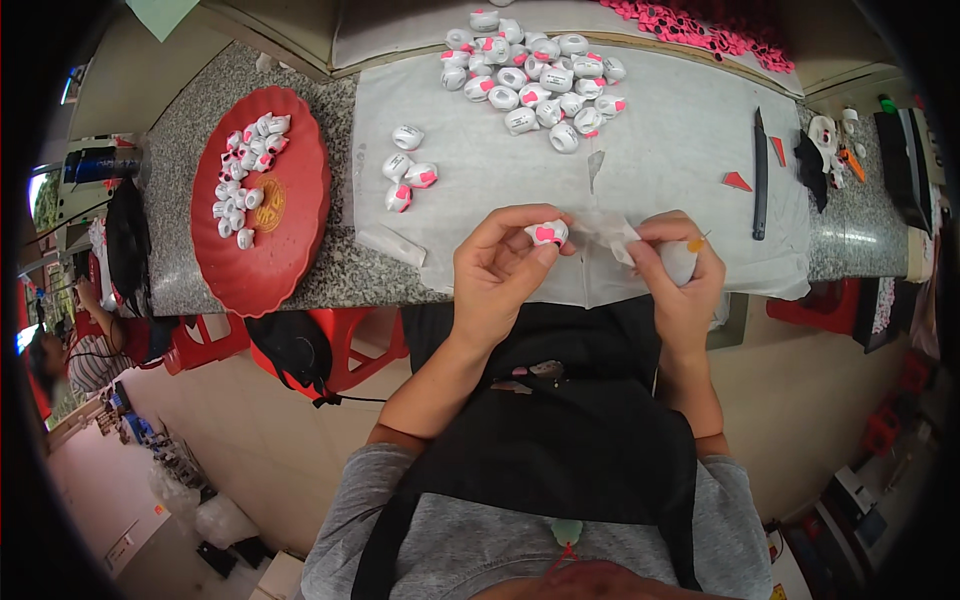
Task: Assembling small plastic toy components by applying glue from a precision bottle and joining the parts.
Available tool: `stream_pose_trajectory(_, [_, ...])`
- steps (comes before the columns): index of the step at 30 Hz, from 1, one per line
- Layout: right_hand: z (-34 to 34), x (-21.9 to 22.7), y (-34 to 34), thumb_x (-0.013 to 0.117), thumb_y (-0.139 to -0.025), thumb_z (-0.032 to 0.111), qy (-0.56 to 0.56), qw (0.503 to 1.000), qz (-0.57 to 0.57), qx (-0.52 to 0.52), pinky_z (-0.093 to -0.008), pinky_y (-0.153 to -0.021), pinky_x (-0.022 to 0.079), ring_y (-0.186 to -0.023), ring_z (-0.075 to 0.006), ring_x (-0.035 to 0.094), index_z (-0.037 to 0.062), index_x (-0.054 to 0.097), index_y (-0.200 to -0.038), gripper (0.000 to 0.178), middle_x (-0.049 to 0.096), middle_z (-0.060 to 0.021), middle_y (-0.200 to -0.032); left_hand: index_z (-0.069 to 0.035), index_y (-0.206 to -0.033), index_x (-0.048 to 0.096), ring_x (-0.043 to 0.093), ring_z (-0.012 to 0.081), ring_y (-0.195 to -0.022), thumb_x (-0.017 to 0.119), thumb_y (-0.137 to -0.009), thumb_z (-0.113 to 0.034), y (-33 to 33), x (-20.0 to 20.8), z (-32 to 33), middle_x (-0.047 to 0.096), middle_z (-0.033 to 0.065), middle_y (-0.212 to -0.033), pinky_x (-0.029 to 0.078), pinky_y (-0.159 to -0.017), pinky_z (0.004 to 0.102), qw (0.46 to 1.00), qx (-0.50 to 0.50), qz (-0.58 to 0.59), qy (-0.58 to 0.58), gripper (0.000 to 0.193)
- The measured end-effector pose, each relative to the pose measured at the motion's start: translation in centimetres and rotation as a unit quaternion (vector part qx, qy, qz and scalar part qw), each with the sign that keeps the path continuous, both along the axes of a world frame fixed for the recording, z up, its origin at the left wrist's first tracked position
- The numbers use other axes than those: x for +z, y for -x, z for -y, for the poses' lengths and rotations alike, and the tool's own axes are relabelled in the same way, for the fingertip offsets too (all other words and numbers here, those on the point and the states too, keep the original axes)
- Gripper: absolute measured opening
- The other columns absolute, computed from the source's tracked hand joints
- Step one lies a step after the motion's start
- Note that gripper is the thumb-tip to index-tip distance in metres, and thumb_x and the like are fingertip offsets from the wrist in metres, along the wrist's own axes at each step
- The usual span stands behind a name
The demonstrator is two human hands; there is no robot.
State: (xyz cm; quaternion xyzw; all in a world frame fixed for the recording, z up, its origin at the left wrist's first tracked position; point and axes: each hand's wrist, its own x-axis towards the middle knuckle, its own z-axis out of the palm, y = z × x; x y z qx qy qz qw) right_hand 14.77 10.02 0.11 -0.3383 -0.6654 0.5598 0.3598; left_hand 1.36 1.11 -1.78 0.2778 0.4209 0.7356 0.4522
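Note:
Between the thumb and fingers of my left hand (492, 268) is a small white plastic piece with a pink patch (546, 234). My right hand (690, 300) pinches a thin whitish cloth or tissue (612, 235), stretched toward that piece. Tucked in the same hand is a pale squeeze bottle (678, 262) with an orange needle tip. Both hands are above the near edge of a white sheet (480, 190). Several similar pieces (398, 167) lie left of my hands, and a large heap of them (530, 80) sits at the far middle.
A red scalloped tray (290, 265) holding more pieces stands at left on the speckled counter (340, 285). At right lie a black cutter knife (760, 180) and red scraps (737, 181). Pink parts (700, 28) fill the far ledge. Red stools (350, 345) stand below.

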Motion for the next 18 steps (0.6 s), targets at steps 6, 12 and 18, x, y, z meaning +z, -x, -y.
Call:
stream_pose_trajectory(6, [1.4,-0.4,1.3,0.053,-0.069,-0.002,0.241,0.962,-0.130,0.015,-0.0237,-0.053,0.041,-0.059,-0.0135,0.050,-0.0037,0.049,-0.079,0.011,0.051,-0.0091,-0.074,0.001,-0.092,0.046,0.049,0.0141,-0.077,0.048,-0.070,0.003,-0.3,0.0,-0.1,0.050,0.0130,-0.091,0.040,-0.071,0.0249,0.999,0.042,-0.011,0.025,0.022])
stream_pose_trajectory(12, [2.0,-0.6,2.1,0.053,-0.070,-0.001,0.252,0.958,-0.131,0.048,-0.0247,-0.055,0.041,-0.059,-0.0132,0.050,-0.0041,0.050,-0.081,0.012,0.052,-0.0085,-0.075,0.001,-0.092,0.046,0.047,0.0126,-0.082,0.048,-0.070,0.005,-0.2,-0.1,-0.2,0.048,0.0116,-0.093,0.039,-0.071,0.0238,0.998,0.056,-0.015,0.029,0.023])
stream_pose_trajectory(18, [2.3,-0.7,2.4,0.052,-0.070,-0.001,0.265,0.954,-0.130,0.052,-0.0246,-0.056,0.040,-0.061,-0.0131,0.050,-0.0033,0.051,-0.082,0.012,0.052,-0.0080,-0.076,0.001,-0.093,0.047,0.047,0.0132,-0.085,0.049,-0.069,0.006,-0.1,-0.2,0.0,0.048,0.0104,-0.094,0.039,-0.073,0.0236,0.998,0.056,-0.018,0.010,0.025])
